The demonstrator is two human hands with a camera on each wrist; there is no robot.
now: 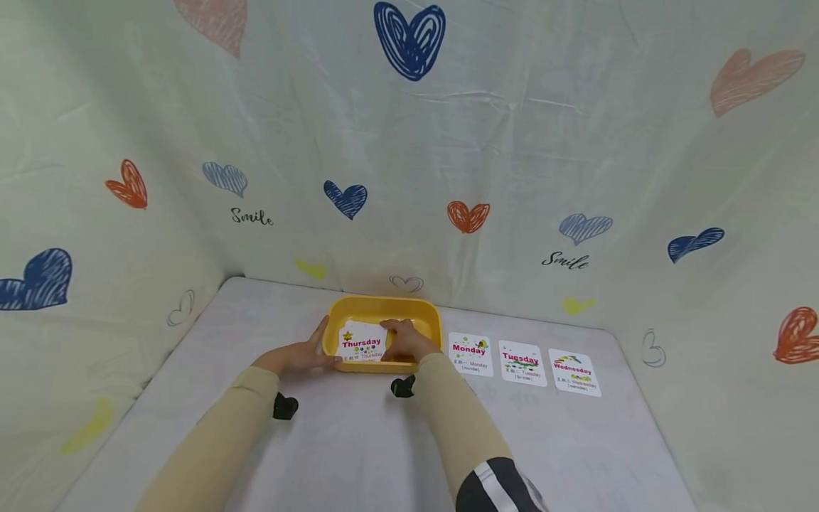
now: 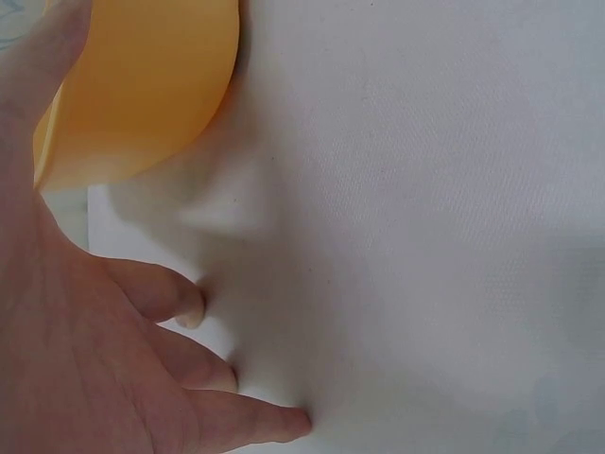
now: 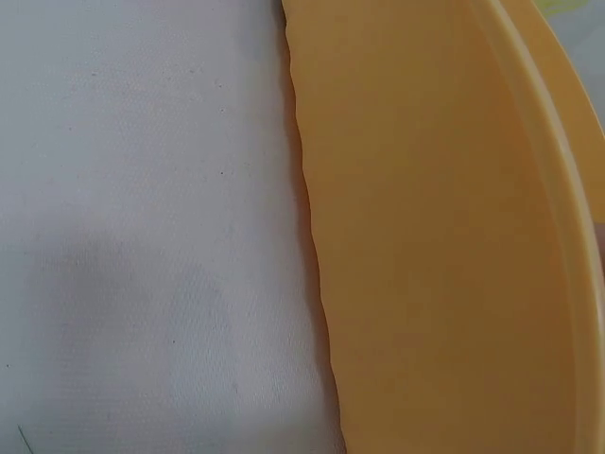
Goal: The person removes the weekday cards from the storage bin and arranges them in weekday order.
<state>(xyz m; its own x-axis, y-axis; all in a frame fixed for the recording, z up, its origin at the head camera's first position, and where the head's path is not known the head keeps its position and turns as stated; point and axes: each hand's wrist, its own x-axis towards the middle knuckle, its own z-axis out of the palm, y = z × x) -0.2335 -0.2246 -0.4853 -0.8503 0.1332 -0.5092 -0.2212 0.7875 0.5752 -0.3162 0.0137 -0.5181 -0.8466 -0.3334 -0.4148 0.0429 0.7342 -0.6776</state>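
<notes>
A shallow yellow tray (image 1: pixel 419 310) stands near the back of the table. In it lies a white card printed "Thursday" (image 1: pixel 361 340), with a star and small coloured pictures. My right hand (image 1: pixel 408 343) reaches over the tray's front rim and pinches the right edge of this card. My left hand (image 1: pixel 301 355) is at the tray's front left corner, one digit against its side. In the left wrist view its other fingers (image 2: pixel 156 293) are spread on the table beside the tray. The right wrist view shows mostly the tray's outer wall (image 3: pixel 425 236); the right fingers are hidden there.
To the tray's right, three cards lie face up in a row: Monday (image 1: pixel 470 354), Tuesday (image 1: pixel 522 363) and Wednesday (image 1: pixel 574 372). A white curtain (image 1: pixel 512 156) with printed hearts hangs behind the white table (image 1: pixel 358 441).
</notes>
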